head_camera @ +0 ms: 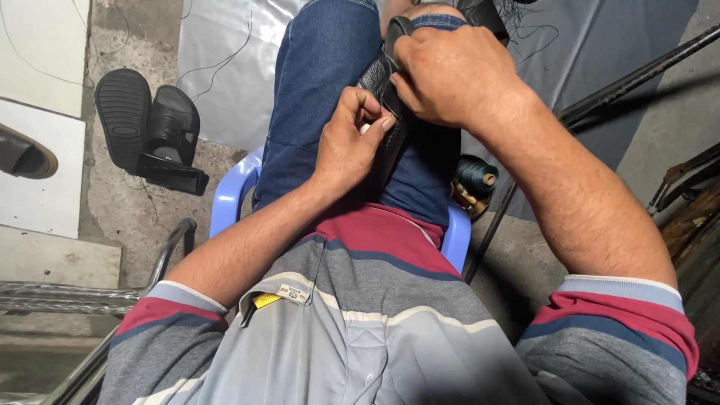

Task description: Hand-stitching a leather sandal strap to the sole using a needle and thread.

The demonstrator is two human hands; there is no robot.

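Note:
I sit on a blue plastic chair (229, 191) with a black leather piece (373, 77) resting on my jeans-clad lap. My right hand (450, 71) is closed over the top of the leather piece and its black strap (395, 28). My left hand (351, 139) pinches the piece's edge between thumb and fingers, just below the right hand. Part of the leather is hidden under both hands.
A spool of dark thread (475, 176) sits beside my right thigh. Black sandals (150, 124) lie on the concrete floor at left, with another shoe (22, 154) at the far left. Grey sheeting (225, 52) covers the floor ahead. Metal bars (622, 82) run at right and lower left.

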